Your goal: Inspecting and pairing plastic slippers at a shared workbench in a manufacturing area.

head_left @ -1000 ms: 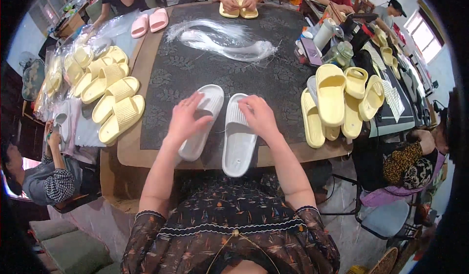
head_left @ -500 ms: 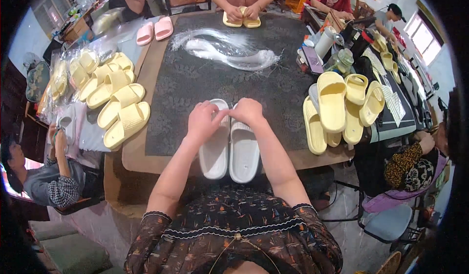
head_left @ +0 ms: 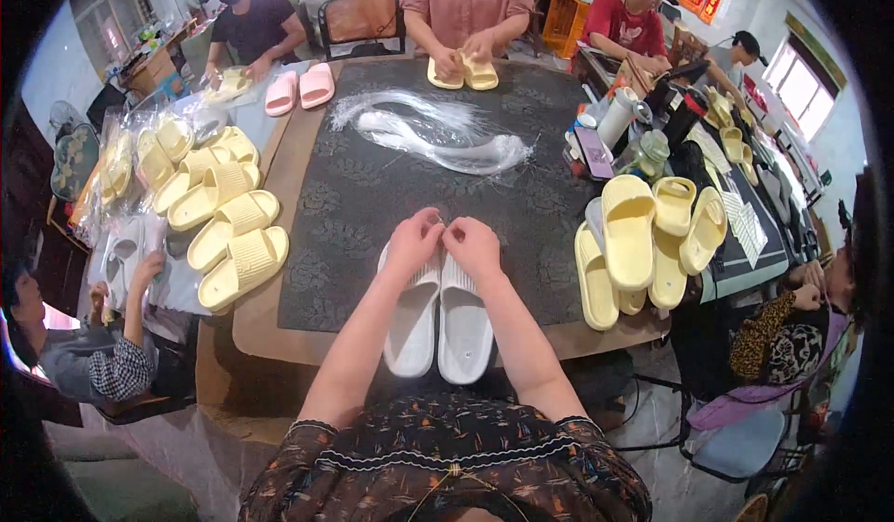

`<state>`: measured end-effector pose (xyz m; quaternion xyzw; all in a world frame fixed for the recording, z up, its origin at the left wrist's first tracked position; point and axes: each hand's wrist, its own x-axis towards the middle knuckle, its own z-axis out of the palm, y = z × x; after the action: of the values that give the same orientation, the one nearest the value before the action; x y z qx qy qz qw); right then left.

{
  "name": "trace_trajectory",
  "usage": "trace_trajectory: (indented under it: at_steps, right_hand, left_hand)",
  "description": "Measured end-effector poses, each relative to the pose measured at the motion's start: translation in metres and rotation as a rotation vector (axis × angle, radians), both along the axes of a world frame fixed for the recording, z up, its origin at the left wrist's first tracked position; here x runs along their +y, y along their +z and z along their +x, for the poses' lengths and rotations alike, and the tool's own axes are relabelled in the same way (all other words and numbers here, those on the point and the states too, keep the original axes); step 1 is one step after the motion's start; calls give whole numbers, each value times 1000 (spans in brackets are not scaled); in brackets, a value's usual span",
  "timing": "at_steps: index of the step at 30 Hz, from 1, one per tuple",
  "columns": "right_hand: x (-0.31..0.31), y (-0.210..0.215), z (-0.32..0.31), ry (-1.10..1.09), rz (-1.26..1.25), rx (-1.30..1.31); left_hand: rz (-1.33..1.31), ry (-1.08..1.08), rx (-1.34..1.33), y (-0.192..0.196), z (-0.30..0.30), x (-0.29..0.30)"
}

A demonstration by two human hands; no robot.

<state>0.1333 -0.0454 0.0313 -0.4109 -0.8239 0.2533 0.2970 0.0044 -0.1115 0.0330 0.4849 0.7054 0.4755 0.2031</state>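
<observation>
Left hand (head_left: 414, 245): yours, half-curled by the toes
Right hand (head_left: 475, 245): likewise; can't tell if you're pinching anything
White-grey slippers (head_left: 464, 331): paired side by side already, unbagged

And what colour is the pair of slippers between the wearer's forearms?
The slippers are pale grey, almost white, clearest in the head view.

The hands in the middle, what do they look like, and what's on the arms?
The left hand and right hand wear no gloves. The forearms are bare, with no watch or bracelet showing. The dark sleeves have little orange and pale flecks.
</observation>
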Motion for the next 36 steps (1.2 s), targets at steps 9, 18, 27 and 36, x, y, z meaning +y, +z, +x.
trace_trajectory:
  at_steps: [9,18,27,36]
  right_hand:
    - [3,-5,1,146,-441,387]
    - [5,-5,1,178,-388,417]
    - [8,-8,3,197,-491,484]
    - [10,-10,5,196,-450,472]
  left_hand:
    - [61,-35,-491,-21,-25,-1]
    - [1,-137,-431,-12,-23,-5]
    - [34,-105,-466,2,-22,-10]
    - [18,-99,-485,1,-20,-9]
